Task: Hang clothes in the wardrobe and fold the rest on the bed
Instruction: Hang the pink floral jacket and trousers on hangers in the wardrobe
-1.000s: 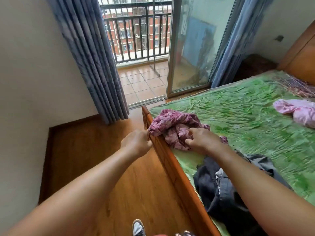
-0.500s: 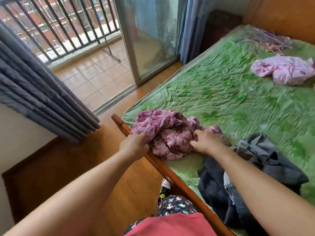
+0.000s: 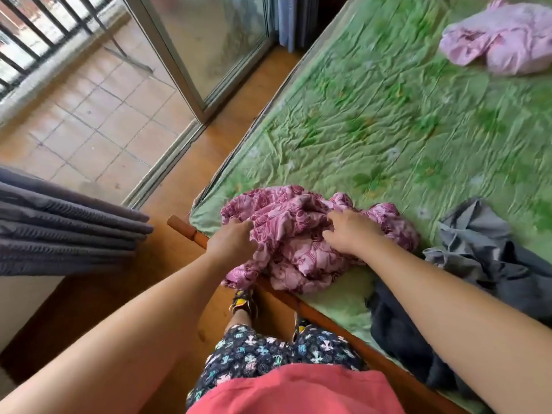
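Head view, single. Worn on the person's head; faces forward and steeply down over the near corner of the bed [image 3: 373,121]. Close range: both forearms enter from the bottom edge, with the left hand [image 3: 231,245] and right hand [image 3: 349,234] on the garment [image 3: 295,249] at frame centre. The wearer's shirt [image 3: 295,392] fills the bottom middle. Upper left: glass door [image 3: 215,40] and balcony tiles [image 3: 89,121]. Mid left: curtain [image 3: 59,228]. Motion blur at the edges.
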Demonstrator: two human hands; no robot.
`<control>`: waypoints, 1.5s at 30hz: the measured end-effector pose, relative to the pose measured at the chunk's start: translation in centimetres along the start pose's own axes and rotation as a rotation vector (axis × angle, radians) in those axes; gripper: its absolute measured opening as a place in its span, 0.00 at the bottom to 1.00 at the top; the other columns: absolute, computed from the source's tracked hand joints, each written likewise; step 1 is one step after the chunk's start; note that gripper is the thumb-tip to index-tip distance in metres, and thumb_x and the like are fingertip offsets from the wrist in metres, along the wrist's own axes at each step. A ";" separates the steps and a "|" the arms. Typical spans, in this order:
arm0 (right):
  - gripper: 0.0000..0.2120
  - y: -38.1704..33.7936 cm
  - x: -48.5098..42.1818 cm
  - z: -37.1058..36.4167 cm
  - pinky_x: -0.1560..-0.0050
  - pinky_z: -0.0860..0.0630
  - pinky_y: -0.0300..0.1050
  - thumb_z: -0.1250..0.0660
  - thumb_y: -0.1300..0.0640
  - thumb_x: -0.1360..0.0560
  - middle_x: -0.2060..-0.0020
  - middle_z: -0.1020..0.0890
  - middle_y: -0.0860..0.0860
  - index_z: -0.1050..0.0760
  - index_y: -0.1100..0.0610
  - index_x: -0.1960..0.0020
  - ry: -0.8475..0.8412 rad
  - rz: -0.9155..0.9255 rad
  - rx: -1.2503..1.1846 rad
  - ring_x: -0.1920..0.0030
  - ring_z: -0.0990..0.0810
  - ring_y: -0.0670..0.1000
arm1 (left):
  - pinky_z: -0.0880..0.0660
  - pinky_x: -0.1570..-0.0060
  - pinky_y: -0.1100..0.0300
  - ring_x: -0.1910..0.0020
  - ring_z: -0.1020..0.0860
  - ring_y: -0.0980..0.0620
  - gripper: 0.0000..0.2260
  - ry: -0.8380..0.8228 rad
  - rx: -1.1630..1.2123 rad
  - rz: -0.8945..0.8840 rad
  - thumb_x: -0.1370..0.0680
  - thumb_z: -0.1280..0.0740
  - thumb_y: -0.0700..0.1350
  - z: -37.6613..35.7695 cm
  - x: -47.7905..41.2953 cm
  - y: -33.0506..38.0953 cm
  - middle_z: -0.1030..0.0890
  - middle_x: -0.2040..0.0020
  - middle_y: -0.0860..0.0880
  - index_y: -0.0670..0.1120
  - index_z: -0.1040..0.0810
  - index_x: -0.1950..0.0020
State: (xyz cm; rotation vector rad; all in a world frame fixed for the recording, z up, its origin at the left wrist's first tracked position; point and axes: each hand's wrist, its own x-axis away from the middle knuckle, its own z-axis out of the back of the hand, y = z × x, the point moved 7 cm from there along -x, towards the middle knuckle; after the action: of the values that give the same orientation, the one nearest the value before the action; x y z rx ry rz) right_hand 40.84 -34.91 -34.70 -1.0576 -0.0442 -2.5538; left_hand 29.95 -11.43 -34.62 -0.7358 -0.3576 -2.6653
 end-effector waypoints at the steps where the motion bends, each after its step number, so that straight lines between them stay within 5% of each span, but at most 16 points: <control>1: 0.22 -0.7 -1.1 -0.2 0.42 0.24 0.60 0.43 0.43 0.21 0.33 0.29 0.57 0.33 0.52 0.31 -0.008 0.000 -0.013 0.36 0.26 0.62 | 0.22 0.61 0.52 0.52 0.22 0.47 0.17 -0.014 -0.004 -0.001 0.21 0.35 0.50 -0.3 -1.3 -0.8 0.23 0.44 0.47 0.50 0.26 0.33; 9: 0.31 -7.0 -9.1 -3.6 0.33 0.31 0.63 0.41 0.49 0.19 0.24 0.42 0.60 0.49 0.44 0.20 -0.103 -0.028 -0.041 0.27 0.38 0.65 | 0.21 0.52 0.52 0.51 0.24 0.46 0.20 -0.241 0.006 0.018 0.21 0.34 0.44 -5.2 -9.9 -9.0 0.26 0.39 0.43 0.47 0.30 0.29; 13: 0.26 -11.9 -12.5 -4.9 0.33 0.33 0.62 0.42 0.54 0.21 0.24 0.40 0.61 0.39 0.46 0.23 -0.033 -0.030 0.015 0.25 0.40 0.64 | 0.24 0.46 0.49 0.40 0.24 0.39 0.27 -0.333 0.074 0.059 0.23 0.34 0.42 -8.4 -13.0 -12.3 0.28 0.33 0.39 0.48 0.36 0.24; 17: 0.18 -17.3 -16.5 -5.8 0.30 0.35 0.62 0.40 0.57 0.21 0.28 0.33 0.61 0.30 0.53 0.31 0.034 0.090 0.094 0.28 0.35 0.63 | 0.23 0.45 0.47 0.41 0.22 0.38 0.28 -0.421 0.155 0.090 0.25 0.33 0.48 -12.0 -14.8 -14.5 0.24 0.36 0.40 0.46 0.35 0.26; 23: 0.29 -24.1 -23.6 -8.2 0.25 0.42 0.67 0.39 0.68 0.24 0.24 0.40 0.62 0.36 0.53 0.25 -0.037 0.324 0.305 0.23 0.43 0.65 | 0.24 0.41 0.49 0.39 0.23 0.39 0.32 -0.496 0.424 0.228 0.27 0.32 0.47 -17.3 -14.9 -17.7 0.24 0.34 0.41 0.44 0.37 0.24; 29: 0.37 -29.2 -27.3 -12.2 0.24 0.48 0.69 0.28 0.54 0.25 0.20 0.51 0.64 0.43 0.44 0.22 -0.128 0.539 0.549 0.20 0.54 0.65 | 0.23 0.45 0.51 0.43 0.24 0.45 0.26 -0.564 0.773 0.404 0.28 0.28 0.45 -20.8 -15.0 -19.2 0.24 0.41 0.45 0.42 0.32 0.33; 32: 0.34 -30.4 -27.5 -12.7 0.28 0.41 0.67 0.25 0.49 0.29 0.25 0.38 0.63 0.36 0.47 0.27 -0.135 0.555 0.662 0.23 0.42 0.64 | 0.26 0.54 0.54 0.49 0.23 0.46 0.21 -0.591 0.837 0.377 0.29 0.28 0.44 -20.6 -15.2 -19.3 0.22 0.47 0.46 0.43 0.27 0.38; 37: 0.20 -29.9 -25.4 -9.1 0.35 0.32 0.62 0.37 0.55 0.22 0.35 0.28 0.59 0.27 0.45 0.30 -0.167 0.490 0.682 0.33 0.29 0.63 | 0.27 0.56 0.60 0.48 0.25 0.51 0.20 -0.709 0.852 0.269 0.24 0.28 0.40 -18.9 -14.5 -18.2 0.22 0.45 0.48 0.45 0.27 0.34; 41: 0.17 -27.7 -21.7 -2.7 0.42 0.25 0.59 0.38 0.59 0.22 0.44 0.28 0.57 0.23 0.46 0.36 -0.126 0.432 0.458 0.40 0.25 0.63 | 0.28 0.35 0.56 0.36 0.25 0.46 0.36 -0.701 0.750 0.130 0.35 0.22 0.51 -15.2 -14.1 -16.2 0.24 0.34 0.46 0.51 0.27 0.27; 45: 0.16 -23.9 -17.0 5.6 0.52 0.27 0.53 0.39 0.64 0.24 0.52 0.36 0.53 0.23 0.50 0.42 0.012 0.331 0.323 0.42 0.26 0.62 | 0.26 0.41 0.50 0.41 0.24 0.43 0.15 -0.520 0.445 -0.103 0.30 0.25 0.56 -8.7 -14.7 -12.7 0.20 0.45 0.45 0.51 0.23 0.51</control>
State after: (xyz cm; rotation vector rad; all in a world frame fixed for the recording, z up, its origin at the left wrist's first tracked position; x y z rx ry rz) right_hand 47.25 -6.21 -39.72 -0.8463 -0.2483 -2.1646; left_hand 32.86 1.17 -51.59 -1.2681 -1.1022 -2.3094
